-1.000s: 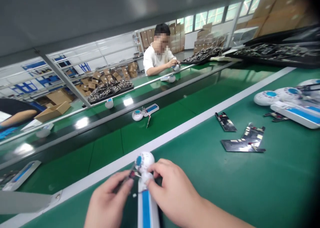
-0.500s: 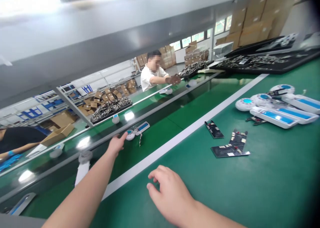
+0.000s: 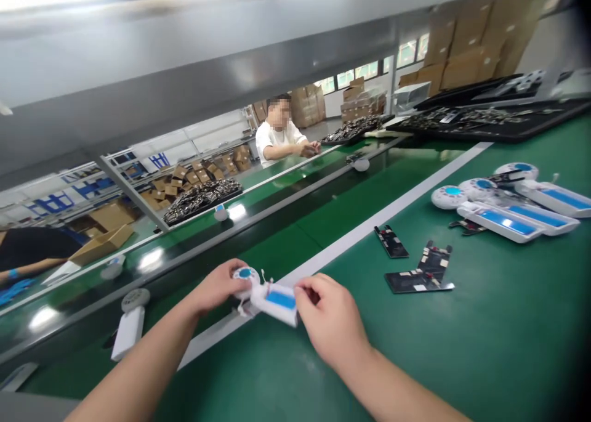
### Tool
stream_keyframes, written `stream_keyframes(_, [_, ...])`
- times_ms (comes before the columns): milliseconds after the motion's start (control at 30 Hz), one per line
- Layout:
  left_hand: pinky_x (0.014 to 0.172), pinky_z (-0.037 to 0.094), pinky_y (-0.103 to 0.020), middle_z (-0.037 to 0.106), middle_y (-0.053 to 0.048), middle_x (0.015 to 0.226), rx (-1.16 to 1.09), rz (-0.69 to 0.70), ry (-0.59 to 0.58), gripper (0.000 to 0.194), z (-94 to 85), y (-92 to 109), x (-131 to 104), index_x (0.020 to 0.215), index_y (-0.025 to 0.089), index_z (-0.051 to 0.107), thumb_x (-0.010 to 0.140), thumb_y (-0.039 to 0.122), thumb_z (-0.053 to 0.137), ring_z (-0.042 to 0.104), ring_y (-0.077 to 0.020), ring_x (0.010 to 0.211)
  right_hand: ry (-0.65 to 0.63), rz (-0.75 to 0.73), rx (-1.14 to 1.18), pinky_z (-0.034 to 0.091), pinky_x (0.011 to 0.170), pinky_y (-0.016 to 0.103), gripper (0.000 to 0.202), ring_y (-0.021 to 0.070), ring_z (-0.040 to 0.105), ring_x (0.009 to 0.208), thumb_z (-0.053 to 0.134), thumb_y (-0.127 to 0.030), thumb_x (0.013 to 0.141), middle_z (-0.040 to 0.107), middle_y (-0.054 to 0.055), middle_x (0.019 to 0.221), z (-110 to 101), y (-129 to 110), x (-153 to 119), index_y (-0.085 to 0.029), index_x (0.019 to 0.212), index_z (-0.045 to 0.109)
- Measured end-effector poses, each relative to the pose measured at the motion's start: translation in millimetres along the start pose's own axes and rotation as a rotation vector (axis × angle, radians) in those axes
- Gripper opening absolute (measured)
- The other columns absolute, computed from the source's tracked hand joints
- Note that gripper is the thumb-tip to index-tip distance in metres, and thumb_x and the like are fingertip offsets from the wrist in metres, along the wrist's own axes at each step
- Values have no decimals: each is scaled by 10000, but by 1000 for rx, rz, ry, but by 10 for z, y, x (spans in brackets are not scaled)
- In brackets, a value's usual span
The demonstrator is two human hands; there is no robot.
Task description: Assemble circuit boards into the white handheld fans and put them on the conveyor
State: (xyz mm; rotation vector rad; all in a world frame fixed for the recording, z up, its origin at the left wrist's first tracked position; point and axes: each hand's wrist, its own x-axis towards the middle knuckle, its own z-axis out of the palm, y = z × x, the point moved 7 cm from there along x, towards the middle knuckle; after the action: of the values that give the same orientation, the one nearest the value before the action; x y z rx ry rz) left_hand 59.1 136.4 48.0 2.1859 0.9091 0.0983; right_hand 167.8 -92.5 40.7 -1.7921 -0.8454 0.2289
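My left hand grips the round head of a white device that has a blue disc and a blue rectangular panel. At the panel's far end, my right hand pinches the device's edge. It is held over the white line, with small wires and parts around its neck. Black circuit boards lie on the green bench to the right. Beyond them sits a group of similar white devices with blue panels.
A conveyor runs diagonally past the bench, carrying white devices. Black trays of parts stand at the back right. Across the conveyor sits a person in white; another person's arm shows at left.
My left hand has taken hold of the device on the conveyor and brought it nearer and to the right. My right hand has moved up and closed on its end.
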Motion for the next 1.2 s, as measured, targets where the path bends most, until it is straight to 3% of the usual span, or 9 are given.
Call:
stream_keyframes(100, [728, 576, -312, 738, -19, 910, -5, 109, -265, 435, 333, 111, -384, 997, 172, 690, 587, 183, 834, 695, -229, 837, -195, 27, -96, 403, 542, 264, 235, 170, 622, 615, 533, -122, 793, 703, 23, 694, 123, 90, 21, -213, 668, 709])
stream_keyframes(167, [752, 577, -318, 739, -18, 960, -6, 171, -331, 486, 453, 150, -553, 1018, 196, 702, 555, 220, 850, 697, -239, 858, -336, 8, -113, 348, 477, 257, 244, 151, 582, 506, 567, -67, 698, 670, -2, 561, 253, 122, -38, -220, 554, 691])
stream_keyframes(367, [1120, 358, -501, 566, -112, 1367, 15, 342, -62, 585, 294, -80, -812, 1312, 233, 540, 783, 382, 738, 508, -304, 1284, -523, -111, -62, 402, 577, 260, 238, 164, 644, 642, 621, -77, 693, 745, -4, 710, 514, 15, -255, -250, 698, 783])
stream_keyframes(600, [1082, 436, -488, 594, -117, 1344, 200, 552, -44, 389, 178, -362, -1338, 1214, 251, 613, 831, 239, 678, 504, -297, 1318, -532, -125, 19, 454, 645, 243, 171, 151, 647, 728, 657, -111, 740, 731, -1, 815, 621, -63, -309, -225, 782, 778])
stream_keyframes(733, [1087, 438, -504, 581, -106, 1356, 428, 729, -24, 376, 327, -266, -1415, 1220, 281, 636, 858, 180, 656, 462, -290, 1355, -549, -139, 50, 462, 665, 249, 195, 151, 640, 749, 638, -71, 751, 718, 2, 833, 652, -78, -339, -214, 774, 768])
stream_keyframes(833, [1105, 407, -520, 659, -72, 1194, 442, 835, 25, 229, 406, -143, -1404, 1081, 288, 691, 886, 177, 646, 519, -267, 1291, -570, -157, 84, 478, 720, 259, 204, 158, 649, 797, 626, -68, 783, 720, 2, 861, 662, -74, -357, -217, 768, 765])
stream_keyframes(967, [1028, 478, -464, 681, -55, 939, 388, 742, 39, 120, 423, -82, -1402, 937, 230, 639, 936, 180, 530, 641, -223, 1029, -591, -157, 131, 493, 776, 257, 206, 158, 663, 848, 620, -75, 802, 725, 6, 908, 666, -56, -365, -216, 803, 769])
stream_keyframes(1067, [704, 569, -319, 639, -36, 787, 353, 577, 92, 163, 429, -97, -1460, 901, 217, 554, 984, 222, 414, 629, -180, 718, -598, -142, 149, 491, 749, 243, 190, 145, 663, 818, 619, -92, 802, 717, -1, 891, 682, -43, -366, -216, 784, 762])
stream_keyframes(1200, [663, 558, -278, 669, -13, 888, 87, 335, 35, 192, 596, -154, -1525, 1099, 246, 483, 927, 314, 536, 648, -179, 752, -549, -100, 137, 466, 644, 229, 162, 137, 629, 718, 618, -59, 720, 676, 1, 803, 711, -5, -364, -185, 709, 720])
